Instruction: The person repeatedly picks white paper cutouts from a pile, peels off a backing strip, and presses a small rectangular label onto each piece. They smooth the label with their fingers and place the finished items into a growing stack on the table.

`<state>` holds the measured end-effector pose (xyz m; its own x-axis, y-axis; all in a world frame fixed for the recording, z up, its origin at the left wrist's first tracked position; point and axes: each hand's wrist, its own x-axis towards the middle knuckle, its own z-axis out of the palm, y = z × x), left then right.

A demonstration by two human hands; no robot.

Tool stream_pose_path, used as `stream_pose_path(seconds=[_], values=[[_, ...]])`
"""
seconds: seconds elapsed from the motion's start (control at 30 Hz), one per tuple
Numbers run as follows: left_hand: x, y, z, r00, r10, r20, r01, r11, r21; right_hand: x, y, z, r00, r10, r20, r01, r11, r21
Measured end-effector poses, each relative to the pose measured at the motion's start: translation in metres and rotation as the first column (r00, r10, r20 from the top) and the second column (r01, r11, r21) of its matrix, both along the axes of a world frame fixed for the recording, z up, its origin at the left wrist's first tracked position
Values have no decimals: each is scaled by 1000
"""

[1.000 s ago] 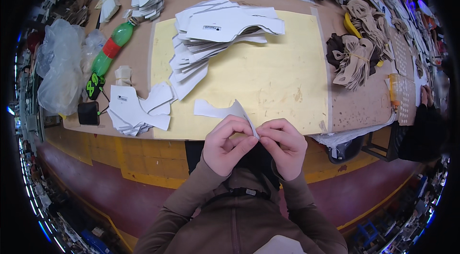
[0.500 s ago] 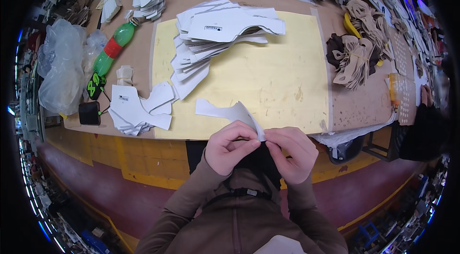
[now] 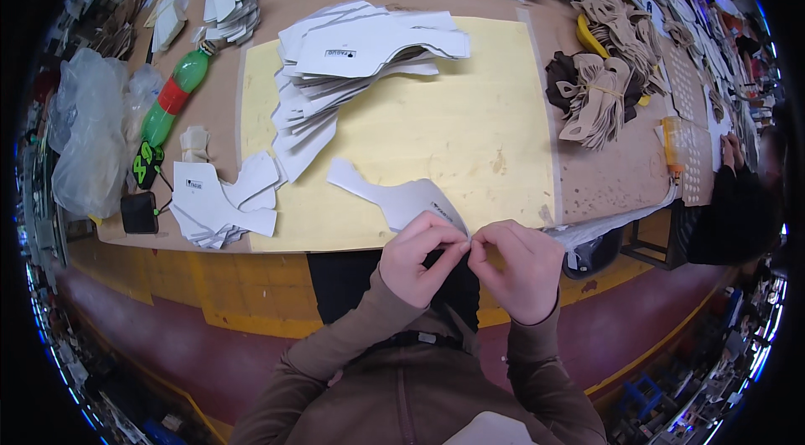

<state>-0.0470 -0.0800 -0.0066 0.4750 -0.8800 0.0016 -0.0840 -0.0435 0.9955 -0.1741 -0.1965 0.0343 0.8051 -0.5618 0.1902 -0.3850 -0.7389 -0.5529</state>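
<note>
A white curved cut-out piece lies partly on the yellow mat, its near end lifted toward me. My left hand and my right hand meet at that near end, fingertips pinched together on its edge just over the table's front edge. A large fanned stack of the same white pieces rests at the mat's far left. A smaller pile of white pieces lies left of the mat.
A green and red plastic bottle, clear plastic bags and a small black device sit at the left. Tan and brown cut-out bundles lie at the right. Another person's sleeve is at the right edge.
The white piece has slid a little toward the right and nearer to me, with both hands staying pinched on its near end.
</note>
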Motion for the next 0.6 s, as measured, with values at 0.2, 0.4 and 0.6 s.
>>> stream_pose_path(seconds=[0.2,0.4,0.6], values=[[-2,5,-3,958,-29,-285,35,999,14,6,-9,-22,976,-203,85,118,809,576],[-1,9,-4,878,9,-478,-11,1000,-2,0,-6,-23,966,-191,172,-15,625,780],[1,21,0,935,-70,-349,65,998,-28,0,-3,-33,957,-237,168,-20,525,851]])
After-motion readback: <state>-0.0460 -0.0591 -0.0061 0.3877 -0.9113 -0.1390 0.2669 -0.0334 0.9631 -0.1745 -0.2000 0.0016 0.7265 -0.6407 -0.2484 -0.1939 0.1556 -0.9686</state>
